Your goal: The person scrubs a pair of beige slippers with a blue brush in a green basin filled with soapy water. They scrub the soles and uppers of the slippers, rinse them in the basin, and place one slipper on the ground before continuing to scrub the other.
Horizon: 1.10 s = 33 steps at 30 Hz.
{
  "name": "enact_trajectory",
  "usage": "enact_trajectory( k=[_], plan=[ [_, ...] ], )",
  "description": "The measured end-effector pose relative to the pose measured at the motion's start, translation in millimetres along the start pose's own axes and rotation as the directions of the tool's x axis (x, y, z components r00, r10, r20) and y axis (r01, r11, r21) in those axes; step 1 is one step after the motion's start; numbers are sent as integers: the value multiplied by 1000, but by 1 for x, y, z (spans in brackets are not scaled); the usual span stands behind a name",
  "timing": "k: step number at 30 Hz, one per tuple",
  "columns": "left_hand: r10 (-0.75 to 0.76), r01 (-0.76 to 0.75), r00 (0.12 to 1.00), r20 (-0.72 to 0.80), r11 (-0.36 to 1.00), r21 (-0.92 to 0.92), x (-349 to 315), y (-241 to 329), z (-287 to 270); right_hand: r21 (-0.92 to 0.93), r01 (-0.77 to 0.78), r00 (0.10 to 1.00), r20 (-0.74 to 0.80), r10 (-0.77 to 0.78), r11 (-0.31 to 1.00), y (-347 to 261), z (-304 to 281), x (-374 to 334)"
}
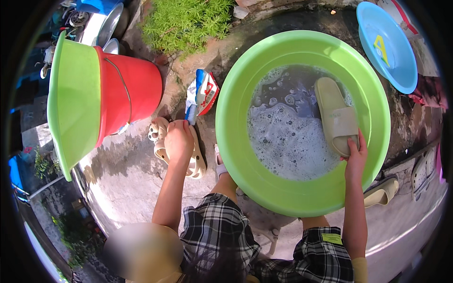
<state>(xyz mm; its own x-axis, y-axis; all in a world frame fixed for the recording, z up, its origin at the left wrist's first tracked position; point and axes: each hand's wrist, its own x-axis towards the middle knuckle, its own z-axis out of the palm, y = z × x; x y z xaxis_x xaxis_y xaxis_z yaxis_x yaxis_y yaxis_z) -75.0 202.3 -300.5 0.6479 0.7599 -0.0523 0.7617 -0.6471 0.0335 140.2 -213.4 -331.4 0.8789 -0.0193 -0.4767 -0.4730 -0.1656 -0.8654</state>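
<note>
A large green basin (226, 155) holds murky, foamy water (288, 137). My right hand (355, 155) grips the heel end of an olive-green slide sandal (330, 104), which is tilted over the water against the basin's right side. My left hand (180, 141) is outside the basin to the left, closed on a brush (190, 114) whose blue bristles show past the fingers; its handle is hidden. Under and beside that hand, a pair of beige clogs (196, 167) rests on the ground. An open red, white and blue packet (205, 94) stands just beyond the brush.
At the left are a red bucket (132, 92) and a green tub (75, 104). A light blue basin (391, 61) is at the far right. Another slide sandal (382, 192) and a pale clog (423, 173) lie lower right. Green plants (186, 23) grow at the back.
</note>
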Motion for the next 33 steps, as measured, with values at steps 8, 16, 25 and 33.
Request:
enact_trajectory(
  k=[8, 16, 25, 33],
  plan=[
    [-173, 215, 977, 128, 820, -531, 18, -23, 44, 13, -15, 1000, 11, 15, 1000, 1, 1, 0],
    [99, -100, 995, 21, 994, 47, 23, 13, 72, -3, -31, 1000, 6, 31, 1000, -10, 11, -8],
    [119, -177, 973, -199, 934, -310, -8, -24, 73, 15, -13, 1000, 4, 13, 1000, -9, 8, -5],
    [60, 649, 697, 715, -477, -592, -65, -50, 49, 26, -18, 1000, -1, 18, 999, 2, 7, -3]
  ],
)
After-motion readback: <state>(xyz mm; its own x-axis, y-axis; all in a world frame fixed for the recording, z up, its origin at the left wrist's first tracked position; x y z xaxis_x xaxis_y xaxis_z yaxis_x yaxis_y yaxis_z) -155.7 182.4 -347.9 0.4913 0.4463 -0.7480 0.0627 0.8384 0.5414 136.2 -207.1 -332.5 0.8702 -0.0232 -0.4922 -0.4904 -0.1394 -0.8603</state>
